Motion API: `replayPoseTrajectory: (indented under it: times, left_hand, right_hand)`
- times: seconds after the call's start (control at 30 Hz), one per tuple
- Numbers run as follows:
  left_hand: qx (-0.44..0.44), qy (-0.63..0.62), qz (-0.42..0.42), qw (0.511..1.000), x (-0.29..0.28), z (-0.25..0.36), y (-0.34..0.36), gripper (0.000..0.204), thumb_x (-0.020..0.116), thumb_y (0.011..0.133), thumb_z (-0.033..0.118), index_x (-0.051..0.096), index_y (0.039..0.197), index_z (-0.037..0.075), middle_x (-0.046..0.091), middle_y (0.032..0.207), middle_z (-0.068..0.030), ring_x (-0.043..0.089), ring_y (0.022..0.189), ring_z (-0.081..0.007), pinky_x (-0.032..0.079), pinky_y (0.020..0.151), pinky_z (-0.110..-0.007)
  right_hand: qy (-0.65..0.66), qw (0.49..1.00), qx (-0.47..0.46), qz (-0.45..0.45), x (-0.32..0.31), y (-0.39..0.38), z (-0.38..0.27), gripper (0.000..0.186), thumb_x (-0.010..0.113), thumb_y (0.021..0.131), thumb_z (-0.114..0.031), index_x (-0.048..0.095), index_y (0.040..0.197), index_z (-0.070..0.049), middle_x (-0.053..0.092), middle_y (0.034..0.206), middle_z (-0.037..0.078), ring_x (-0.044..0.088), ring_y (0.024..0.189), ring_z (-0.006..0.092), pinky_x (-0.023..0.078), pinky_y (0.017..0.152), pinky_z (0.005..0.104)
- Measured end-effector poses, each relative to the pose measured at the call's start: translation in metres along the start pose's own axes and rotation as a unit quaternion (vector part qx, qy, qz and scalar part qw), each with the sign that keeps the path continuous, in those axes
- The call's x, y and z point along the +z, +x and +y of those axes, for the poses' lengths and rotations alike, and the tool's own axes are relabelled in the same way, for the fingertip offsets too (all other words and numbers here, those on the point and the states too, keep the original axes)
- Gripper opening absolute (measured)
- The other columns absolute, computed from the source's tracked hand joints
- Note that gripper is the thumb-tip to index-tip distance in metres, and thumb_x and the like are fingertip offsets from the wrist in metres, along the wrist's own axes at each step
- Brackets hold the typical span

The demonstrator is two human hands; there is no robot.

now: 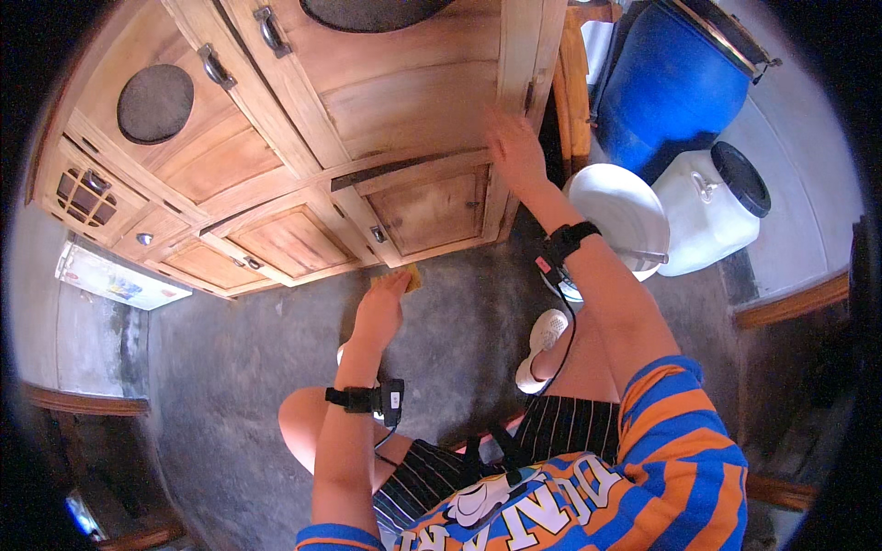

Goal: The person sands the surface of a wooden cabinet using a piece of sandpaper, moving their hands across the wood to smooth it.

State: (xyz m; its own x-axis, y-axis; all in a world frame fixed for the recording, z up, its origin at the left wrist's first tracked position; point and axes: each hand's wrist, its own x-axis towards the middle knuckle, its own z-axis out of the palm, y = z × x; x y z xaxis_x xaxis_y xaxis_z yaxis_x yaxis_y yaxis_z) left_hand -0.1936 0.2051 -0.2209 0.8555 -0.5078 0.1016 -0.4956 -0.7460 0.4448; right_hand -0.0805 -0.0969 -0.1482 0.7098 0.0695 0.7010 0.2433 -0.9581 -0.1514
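Note:
My left hand point(384, 305) grips a yellow cloth or sponge point(412, 281) low in front of the wooden cabinet point(276, 231), just below its bottom door edge; the fingers partly cover it. Higher up on the right, my right hand point(516, 151) rests with fingers stretched out at the cabinet's right-hand frame, beside an upper door point(404, 101). The cabinet has several panelled doors with dark metal handles, dark oval patches on upper doors and a small latticed panel at the far left.
A white basin point(614, 207), a pale jerrycan with black lid point(698, 220) and a blue barrel point(661, 83) stand right of the cabinet, near a wooden piece point(571, 101). A white board point(115, 275) leans at the left wall. My knees and sandalled feet are on the grey floor point(230, 386).

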Motion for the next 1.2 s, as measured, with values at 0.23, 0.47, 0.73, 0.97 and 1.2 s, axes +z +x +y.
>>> replayPoseTrajectory:
  times: [0.23,0.47,0.73,0.97,1.2]
  left_hand:
    - [0.028,0.001,0.009,1.000,0.003,-0.007,0.002,0.049,0.040,0.071,-0.006,0.050,0.117,0.004,0.052,0.117,-0.0182,0.049,0.107,-0.0354,0.040,0.092,-0.039]
    - [0.036,0.003,0.014,0.999,0.001,0.001,0.003,0.051,0.041,0.069,-0.008,0.050,0.117,0.006,0.053,0.116,-0.0179,0.049,0.106,-0.0360,0.041,0.091,-0.041]
    - [0.039,0.021,0.026,0.999,0.002,-0.005,0.005,0.048,0.044,0.069,-0.006,0.051,0.116,0.005,0.054,0.114,-0.0177,0.051,0.105,-0.0343,0.042,0.090,-0.039]
    - [0.040,0.037,0.000,0.999,0.001,0.003,0.007,0.047,0.048,0.070,-0.004,0.049,0.116,0.003,0.053,0.117,-0.0144,0.049,0.110,-0.0297,0.039,0.094,-0.037]
    - [0.048,0.015,0.020,0.999,-0.007,0.004,-0.001,0.049,0.043,0.070,-0.004,0.048,0.119,0.004,0.051,0.119,-0.0156,0.049,0.109,-0.0333,0.039,0.094,-0.039]
  right_hand:
    - [0.161,0.957,0.234,-0.062,0.002,0.030,0.029,0.038,0.052,0.085,-0.032,0.064,0.071,0.001,0.060,0.060,0.013,0.058,0.058,0.0303,0.046,0.060,0.0361]
    - [0.112,0.969,0.206,-0.074,0.007,0.026,0.038,0.049,0.048,0.084,-0.047,0.062,0.063,-0.005,0.060,0.063,0.013,0.060,0.061,0.0306,0.046,0.058,0.0398]
    - [0.094,0.989,-0.060,0.094,0.003,0.033,-0.014,0.040,0.050,0.084,-0.033,0.049,0.120,-0.015,0.057,0.110,0.013,0.052,0.104,0.0255,0.038,0.092,0.0396]
    - [-0.150,0.971,-0.185,0.006,0.032,0.040,-0.031,0.064,0.055,0.080,-0.031,0.030,0.135,-0.013,0.026,0.142,0.005,0.024,0.130,0.0217,0.020,0.106,0.0424]
    - [-0.184,0.933,-0.308,0.027,0.046,0.083,-0.072,0.065,0.056,0.076,-0.035,0.033,0.134,-0.016,0.028,0.141,-0.002,0.026,0.129,0.0168,0.019,0.106,0.0409]
